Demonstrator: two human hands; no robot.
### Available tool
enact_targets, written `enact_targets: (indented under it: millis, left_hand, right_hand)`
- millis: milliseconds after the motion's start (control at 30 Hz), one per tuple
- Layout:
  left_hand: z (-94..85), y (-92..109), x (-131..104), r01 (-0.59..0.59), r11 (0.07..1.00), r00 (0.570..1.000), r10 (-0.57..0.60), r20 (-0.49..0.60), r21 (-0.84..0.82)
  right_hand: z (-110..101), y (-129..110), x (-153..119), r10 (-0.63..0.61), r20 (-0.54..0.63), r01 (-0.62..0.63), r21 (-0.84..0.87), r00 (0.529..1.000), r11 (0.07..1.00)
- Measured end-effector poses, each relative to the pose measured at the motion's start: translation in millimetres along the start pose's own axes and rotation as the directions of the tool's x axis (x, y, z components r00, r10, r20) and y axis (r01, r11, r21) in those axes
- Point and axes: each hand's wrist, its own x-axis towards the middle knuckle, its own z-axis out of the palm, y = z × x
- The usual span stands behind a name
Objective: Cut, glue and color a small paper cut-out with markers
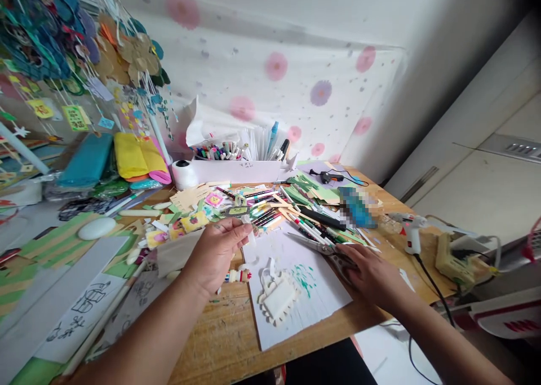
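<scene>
My left hand [217, 249] is closed in a pinch on a short white translucent strip [252, 241], held above the left edge of a white sheet [313, 314]. My right hand [374, 269] has its fingers on the handles of the metal scissors [310, 243], whose blades point left over the top of the sheet. Whether the scissors rest on the sheet I cannot tell. Between my hands lies a small cream fabric piece [279, 297] with a scalloped edge and a ribbon loop. Green marks [303, 279] show on the sheet beside it.
Pens [268, 215] and paper strips crowd the middle of the wooden table [211, 334]. A white glue gun [412, 235] with a cord stands at the right, a black one [332, 176] lies farther back. A pen box [236, 171] stands behind; crafts [135, 58] hang upper left.
</scene>
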Motion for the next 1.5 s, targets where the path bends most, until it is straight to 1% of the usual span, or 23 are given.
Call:
enact_targets:
  millis: [67,133,200,267,333,400,467,567,667,800,933,1100,1233,1500]
  left_hand:
    - [-1.7,-1,0,-0.014,1.0,1.0,0.013,0.023,0.02]
    - [-2.9,-1,2,-0.033,0.999,0.998,0.031,0.045,0.032]
    - [-3.4,-1,3,-0.052,0.998,0.997,0.049,0.061,0.036]
    - [-3.3,-1,4,-0.064,0.997,0.995,0.061,0.074,0.039]
    - [-2.9,0,3,-0.064,0.997,0.994,0.059,0.091,0.045]
    - [-2.1,1,2,-0.053,0.997,0.993,0.047,0.11,0.054]
    - [-1.4,1,1,-0.04,0.997,0.992,0.032,0.124,0.063]
    - [-0.6,1,0,-0.031,0.996,0.991,0.02,0.13,0.08]
    - [-0.2,2,1,-0.033,0.995,0.991,0.02,0.134,0.098]
    - [0.0,4,0,-0.05,0.992,0.99,0.034,0.138,0.113]
    - [0.1,4,-1,-0.057,0.992,0.988,0.04,0.146,0.114]
    - [0.4,4,1,-0.058,0.993,0.988,0.042,0.15,0.105]
    - [0.4,4,1,-0.059,0.993,0.988,0.044,0.146,0.103]
    - [0.4,4,0,-0.05,0.995,0.988,0.037,0.149,0.088]
  right_hand:
    - [0,-1,4,-0.029,-0.012,0.028,-0.032,1.0,0.999]
    - [-4,2,6,-0.066,-0.059,0.064,-0.034,0.996,0.997]
    - [-12,7,6,-0.077,-0.119,0.077,-0.005,0.99,0.997]
    - [-22,10,5,-0.072,-0.147,0.077,0.03,0.986,0.997]
    - [-34,8,5,-0.093,-0.119,0.096,0.021,0.989,0.995]
    - [-47,0,7,-0.141,-0.059,0.141,-0.011,0.988,0.99]
    - [-58,-10,12,-0.184,0.014,0.184,0.0,0.983,0.983]
    - [-70,-26,22,-0.251,0.107,0.245,0.068,0.962,0.967]
    - [-78,-35,34,-0.327,0.158,0.314,0.101,0.932,0.944]
    - [-85,-39,45,-0.4,0.194,0.387,0.104,0.896,0.916]
    - [-93,-42,50,-0.413,0.251,0.391,0.133,0.876,0.911]
    - [-98,-44,55,-0.433,0.271,0.408,0.148,0.859,0.901]
    - [-98,-46,57,-0.459,0.252,0.427,0.175,0.852,0.887]
    - [-97,-48,59,-0.463,0.281,0.423,0.194,0.841,0.885]
